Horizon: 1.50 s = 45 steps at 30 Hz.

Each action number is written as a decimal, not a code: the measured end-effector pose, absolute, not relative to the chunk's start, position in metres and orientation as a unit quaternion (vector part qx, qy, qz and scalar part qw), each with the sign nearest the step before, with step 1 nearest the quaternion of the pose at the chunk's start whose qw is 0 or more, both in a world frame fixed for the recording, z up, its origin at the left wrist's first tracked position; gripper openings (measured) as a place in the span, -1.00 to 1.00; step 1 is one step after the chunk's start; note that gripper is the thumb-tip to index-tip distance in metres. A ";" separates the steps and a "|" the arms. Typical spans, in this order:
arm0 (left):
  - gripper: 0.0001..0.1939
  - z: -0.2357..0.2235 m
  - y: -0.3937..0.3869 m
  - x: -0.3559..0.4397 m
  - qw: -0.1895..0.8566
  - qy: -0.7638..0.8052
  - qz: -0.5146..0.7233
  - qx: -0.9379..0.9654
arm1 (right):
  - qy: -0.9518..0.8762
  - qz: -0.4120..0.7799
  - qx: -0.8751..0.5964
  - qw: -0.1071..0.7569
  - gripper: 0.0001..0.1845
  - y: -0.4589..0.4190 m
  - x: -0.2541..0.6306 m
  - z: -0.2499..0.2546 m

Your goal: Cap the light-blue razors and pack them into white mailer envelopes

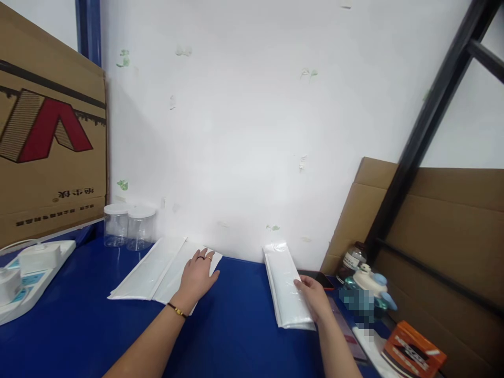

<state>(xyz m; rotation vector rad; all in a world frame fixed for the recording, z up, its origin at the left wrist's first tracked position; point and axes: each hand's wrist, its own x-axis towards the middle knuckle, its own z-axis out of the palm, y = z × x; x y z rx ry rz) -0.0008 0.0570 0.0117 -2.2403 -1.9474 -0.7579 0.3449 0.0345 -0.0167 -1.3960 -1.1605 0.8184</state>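
My left hand [198, 274] lies palm down with fingers extended on the right one of two flat white plastic packets [173, 281]. The other white packet [145, 270] lies just left of it, edges close together. To the right, a narrow stack of folded white plastic packets [285, 289] rests with its far end against the wall. My right hand [315, 298] grips this stack's right edge, its fingertips on the upper surface; its thumb is not clearly visible.
Two clear lidded jars [140, 228] stand at the back left, near a power strip [43, 278] and a large cardboard box [55, 131]. On the right are a dark phone [321, 277], a brown bottle [352, 260], a teal figurine [368, 291] and an orange box [413, 350].
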 end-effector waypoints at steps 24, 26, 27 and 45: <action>-0.75 0.148 0.027 0.080 -0.117 -0.305 -0.255 -0.910 | -0.615 0.254 -0.395 0.633 -0.38 -0.006 0.273 0.056; -0.76 0.155 0.016 0.083 -0.099 -0.279 -0.240 -0.924 | -0.665 0.211 -0.398 0.595 -0.49 -0.011 0.271 0.080; -0.76 0.158 0.012 0.083 -0.093 -0.273 -0.238 -0.928 | -0.692 0.204 -0.401 0.565 -0.62 -0.014 0.271 0.092; -0.65 0.138 0.007 0.078 -0.162 -0.316 -0.331 -0.874 | -0.644 0.353 -0.417 0.535 -0.66 -0.033 0.292 0.116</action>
